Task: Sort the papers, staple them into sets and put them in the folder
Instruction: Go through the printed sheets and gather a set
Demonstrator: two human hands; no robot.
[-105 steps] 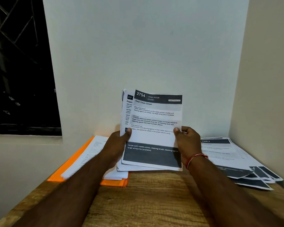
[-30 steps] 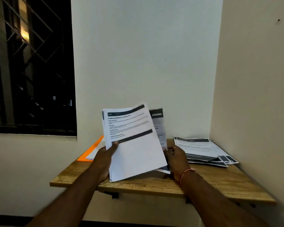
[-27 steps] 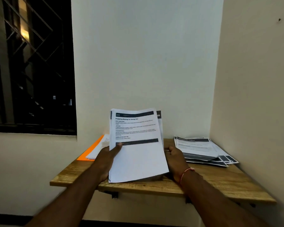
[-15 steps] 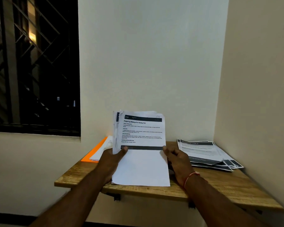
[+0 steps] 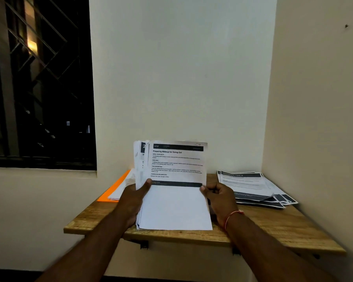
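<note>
— How do the person's hands sit?
— Both forearms reach forward. The left hand [image 5: 133, 198] grips the left edge of the stack of papers [image 5: 175, 206], with the thumb across the front sheet. The right hand [image 5: 219, 197] pinches the right edge with its fingers curled, and a red thread [image 5: 230, 217] circles that wrist. The stack stands nearly upright over the front of the worktop [image 5: 273, 226]. It is between the orange folder [image 5: 104, 198] on the left and a loose pile of sheets [image 5: 251, 186] on the right.
— What differs from before?
— Three and a half seconds ago the front sheet was headed "Deep Clean Carpet". Now it reads "Preparing Makeup for Going Out". In the last half second the rear sheets have fanned further out at the left.
— What is hard to make out?
— The left fingers are hidden behind the stack. The rear sheets show only as strips, and the small print is unreadable. Whether the stack's bottom edge touches the worktop cannot be told.
</note>
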